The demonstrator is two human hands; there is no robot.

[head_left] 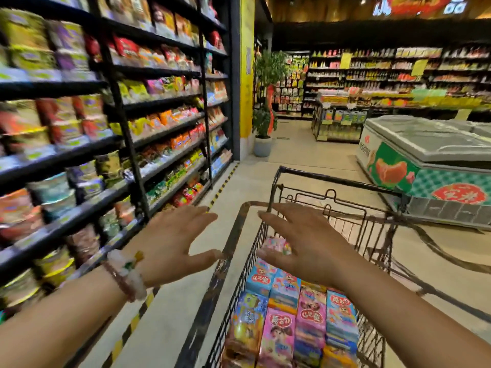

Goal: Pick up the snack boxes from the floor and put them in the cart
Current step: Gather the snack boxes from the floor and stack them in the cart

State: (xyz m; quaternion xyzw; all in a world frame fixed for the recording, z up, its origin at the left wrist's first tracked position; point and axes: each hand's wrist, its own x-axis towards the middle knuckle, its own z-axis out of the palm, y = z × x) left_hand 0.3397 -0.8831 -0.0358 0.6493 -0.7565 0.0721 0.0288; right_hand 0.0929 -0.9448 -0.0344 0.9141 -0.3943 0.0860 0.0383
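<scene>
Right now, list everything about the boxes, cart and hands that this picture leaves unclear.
- Floor near the person's feet: cut off by the bottom edge of the head view, so boxes left there cannot be seen.
- Snack boxes: the far ones are hidden by the right hand; the print is blurred.
- Cart: wheels and near end are out of frame.
- Left hand: only its back shows.
- Shelf packets: motion-blurred.

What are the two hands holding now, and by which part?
Nothing. The left hand and the right hand are open, fingers spread, above the cart.
</scene>
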